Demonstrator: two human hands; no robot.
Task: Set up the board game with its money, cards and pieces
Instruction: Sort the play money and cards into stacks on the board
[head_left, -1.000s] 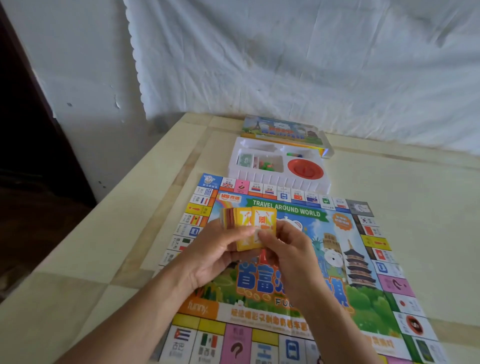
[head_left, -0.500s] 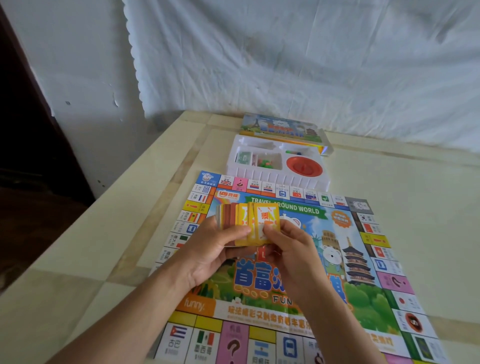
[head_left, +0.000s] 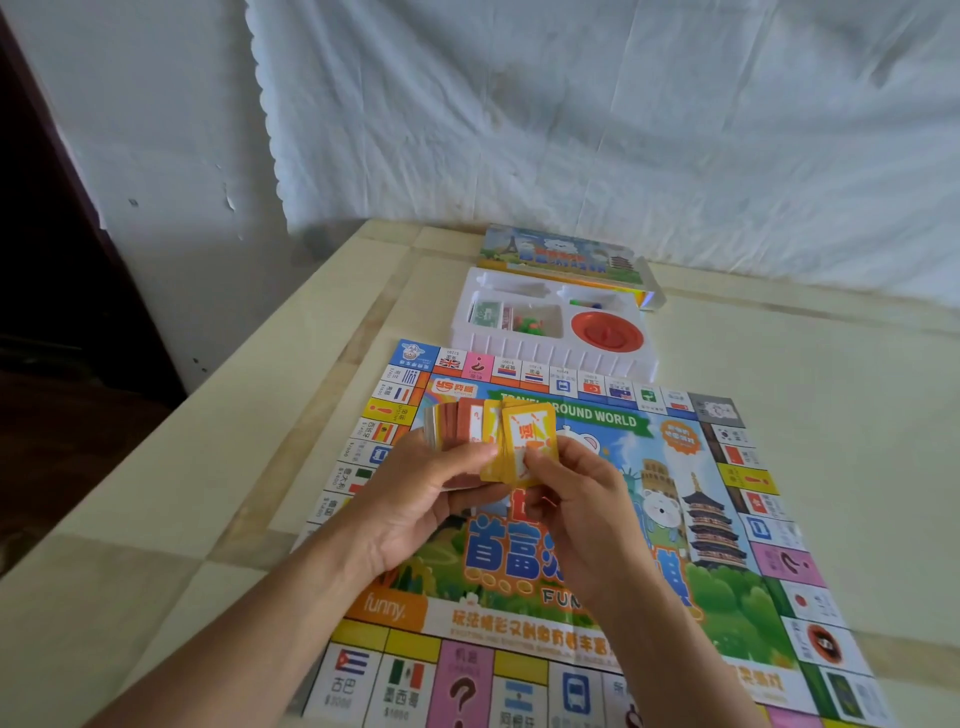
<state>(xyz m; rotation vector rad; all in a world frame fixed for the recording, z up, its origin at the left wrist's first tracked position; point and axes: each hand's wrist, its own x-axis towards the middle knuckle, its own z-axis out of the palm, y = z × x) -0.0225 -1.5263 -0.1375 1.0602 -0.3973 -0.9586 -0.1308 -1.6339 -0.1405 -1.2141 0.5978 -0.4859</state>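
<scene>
The table (head_left: 156, 493) fills the left of the frame and runs out past the lower edge, where both forearms are cut off too. Just left of centre the left hand (head_left: 426, 499), palm turned up, grips a fan of cards (head_left: 462, 423) with its thumb laid across their faces. Its fingers hide the cards' lower halves, and the prints on the red-brown ones are too blurred to read. Beside it the right hand (head_left: 576, 499) pinches the front yellow card (head_left: 530, 436) by its lower edge. The fan spreads wider leftward than a second ago. The hands hover over the board (head_left: 727, 597) and cover its middle. At upper centre the tray (head_left: 519, 353) holds small pieces and a red dish (head_left: 607, 330), with the box lid (head_left: 566, 254) behind it.
</scene>
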